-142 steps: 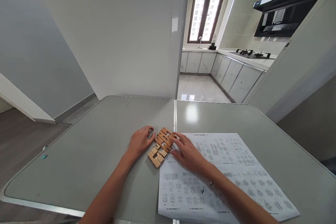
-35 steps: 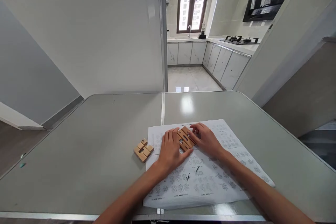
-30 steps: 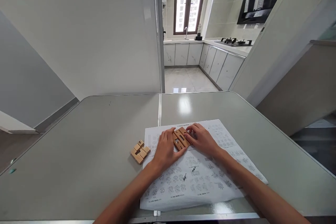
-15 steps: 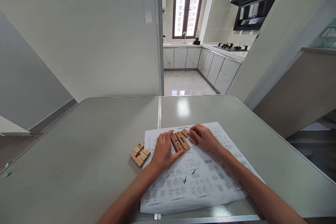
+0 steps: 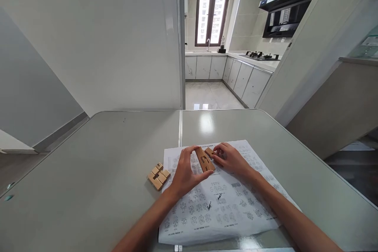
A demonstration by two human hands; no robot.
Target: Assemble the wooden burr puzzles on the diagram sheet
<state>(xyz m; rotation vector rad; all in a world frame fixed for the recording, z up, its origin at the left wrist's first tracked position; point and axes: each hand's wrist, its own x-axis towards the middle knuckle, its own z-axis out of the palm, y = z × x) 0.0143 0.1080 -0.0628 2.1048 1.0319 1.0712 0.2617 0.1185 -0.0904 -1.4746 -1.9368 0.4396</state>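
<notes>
My left hand [image 5: 186,171] grips a notched wooden puzzle piece [image 5: 205,160] at its two ends, between thumb and fingers. The piece looks tilted up over the paper, and a number is marked near its lower end. Just right of it, my right hand [image 5: 232,159] has its fingers curled at another wooden puzzle piece [image 5: 209,152]. The fingers hide part of that second piece. Under both hands lies a printed sheet of paper [image 5: 218,212] with line diagrams and two dark tick marks.
Left of the paper, several light wooden blocks [image 5: 158,175] sit grouped together, one marked 3. Everything rests on a grey-green table [image 5: 118,157] with a metal seam. Beyond its far edge is a kitchen with white cabinets [image 5: 203,67].
Two slotted pieces lay side by side; now my left hand has one tilted up, and the other is no longer separately visible. My right hand has shifted slightly toward the small piece.
</notes>
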